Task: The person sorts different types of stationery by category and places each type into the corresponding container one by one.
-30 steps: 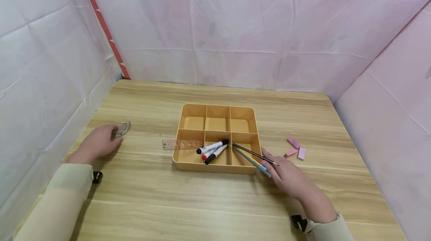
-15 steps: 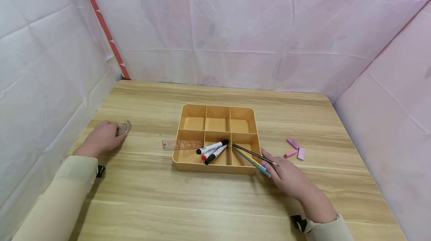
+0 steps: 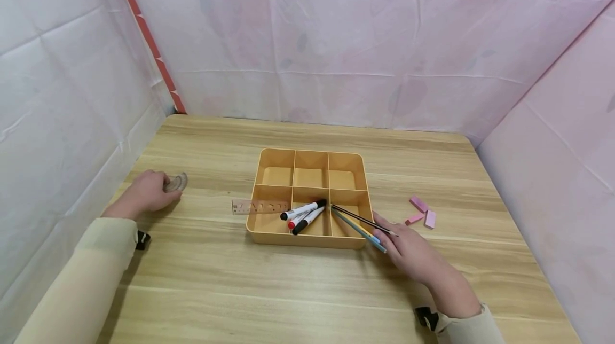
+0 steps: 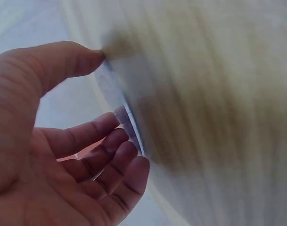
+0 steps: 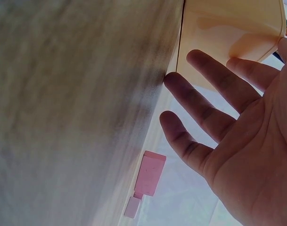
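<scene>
At the table's left side, my left hand [image 3: 148,192] has its thumb and fingers around a clear protractor [image 3: 176,182] lying at the tabletop. In the left wrist view the protractor [image 4: 130,123] shows edge-on, thumb at one end and fingertips at the other. My right hand [image 3: 410,250] rests against the right wall of a yellow six-compartment organizer box [image 3: 307,239]. Its fingers [image 5: 218,80] are spread and fairly straight in the right wrist view. Several pencils [image 3: 357,226] lean out of the front right compartment, their ends over the right thumb.
Several whiteboard markers [image 3: 305,216] lie in the box's front middle compartment. A clear ruler [image 3: 254,206] lies across the front left one, sticking out leftward. Pink erasers [image 3: 419,204] lie right of the box. Fabric-covered walls enclose the table at the back and sides.
My left hand has shifted slightly right and away from me, and the protractor has turned a little between its fingers. The right hand, pencils and box have stayed still.
</scene>
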`<state>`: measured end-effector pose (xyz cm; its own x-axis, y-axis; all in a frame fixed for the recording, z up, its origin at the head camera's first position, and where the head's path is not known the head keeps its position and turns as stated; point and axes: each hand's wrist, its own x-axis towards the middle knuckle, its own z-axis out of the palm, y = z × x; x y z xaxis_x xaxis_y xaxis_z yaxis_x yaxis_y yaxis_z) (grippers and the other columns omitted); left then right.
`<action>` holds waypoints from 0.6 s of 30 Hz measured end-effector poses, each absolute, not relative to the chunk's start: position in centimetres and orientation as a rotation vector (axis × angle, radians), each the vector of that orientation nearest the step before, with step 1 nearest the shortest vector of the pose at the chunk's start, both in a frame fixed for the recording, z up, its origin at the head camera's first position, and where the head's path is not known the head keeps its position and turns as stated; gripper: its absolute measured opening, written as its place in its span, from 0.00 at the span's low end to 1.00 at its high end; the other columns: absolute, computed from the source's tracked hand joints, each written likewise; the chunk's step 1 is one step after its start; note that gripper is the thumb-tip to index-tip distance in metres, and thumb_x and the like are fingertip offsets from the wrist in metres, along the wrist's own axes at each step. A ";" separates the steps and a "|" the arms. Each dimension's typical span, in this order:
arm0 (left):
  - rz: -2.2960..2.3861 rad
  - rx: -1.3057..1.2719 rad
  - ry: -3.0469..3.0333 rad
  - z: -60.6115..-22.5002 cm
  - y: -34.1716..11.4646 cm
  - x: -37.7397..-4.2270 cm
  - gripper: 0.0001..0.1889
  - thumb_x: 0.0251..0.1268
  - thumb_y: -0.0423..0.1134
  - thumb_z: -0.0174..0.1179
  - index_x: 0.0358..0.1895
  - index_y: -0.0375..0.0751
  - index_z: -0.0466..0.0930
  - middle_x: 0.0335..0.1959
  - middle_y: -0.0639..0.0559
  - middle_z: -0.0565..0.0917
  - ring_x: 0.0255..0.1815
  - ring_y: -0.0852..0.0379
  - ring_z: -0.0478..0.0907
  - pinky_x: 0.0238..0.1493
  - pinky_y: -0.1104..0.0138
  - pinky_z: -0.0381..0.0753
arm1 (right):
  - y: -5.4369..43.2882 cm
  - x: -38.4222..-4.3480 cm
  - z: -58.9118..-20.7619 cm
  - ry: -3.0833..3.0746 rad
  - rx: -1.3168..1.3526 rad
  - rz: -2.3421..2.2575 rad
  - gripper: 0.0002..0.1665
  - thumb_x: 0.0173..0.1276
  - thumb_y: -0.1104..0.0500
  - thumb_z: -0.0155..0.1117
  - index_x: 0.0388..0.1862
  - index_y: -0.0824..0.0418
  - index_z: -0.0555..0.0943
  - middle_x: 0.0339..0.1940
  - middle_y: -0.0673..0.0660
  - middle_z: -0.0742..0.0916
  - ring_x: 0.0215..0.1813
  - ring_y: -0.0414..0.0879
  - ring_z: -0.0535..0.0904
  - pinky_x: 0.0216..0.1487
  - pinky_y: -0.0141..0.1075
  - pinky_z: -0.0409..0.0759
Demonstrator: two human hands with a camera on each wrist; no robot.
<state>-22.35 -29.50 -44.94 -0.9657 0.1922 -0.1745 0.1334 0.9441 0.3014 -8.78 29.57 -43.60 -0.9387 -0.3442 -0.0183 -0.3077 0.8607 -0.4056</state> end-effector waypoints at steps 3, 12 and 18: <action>0.436 0.226 2.917 -45.2 -29.5 -22.3 0.27 0.65 0.49 0.65 0.44 0.20 0.81 0.37 0.31 0.83 0.38 0.39 0.78 0.43 0.45 0.79 | 29.6 -8.8 -43.5 2.941 -0.512 -0.610 0.30 0.86 0.49 0.49 0.77 0.65 0.70 0.62 0.71 0.85 0.64 0.64 0.82 0.65 0.62 0.77; 0.425 0.192 2.943 -46.0 -29.7 -22.2 0.28 0.62 0.51 0.66 0.42 0.22 0.82 0.39 0.29 0.83 0.40 0.37 0.80 0.45 0.43 0.80 | 29.5 -8.8 -43.5 2.944 -0.508 -0.607 0.30 0.86 0.50 0.49 0.77 0.64 0.70 0.62 0.71 0.85 0.63 0.64 0.83 0.64 0.62 0.78; 0.428 0.213 2.964 -45.9 -29.7 -22.0 0.26 0.61 0.52 0.68 0.39 0.25 0.84 0.36 0.34 0.85 0.37 0.40 0.81 0.42 0.44 0.81 | 29.6 -8.8 -43.6 2.944 -0.509 -0.611 0.30 0.86 0.49 0.49 0.77 0.64 0.70 0.62 0.70 0.85 0.64 0.64 0.82 0.64 0.62 0.78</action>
<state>-22.01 -29.69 -45.91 -0.9803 0.1595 -0.1168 0.1199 0.9494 0.2902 -8.79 29.58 -43.60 -0.9401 -0.3402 -0.0223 -0.3033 0.8643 -0.4012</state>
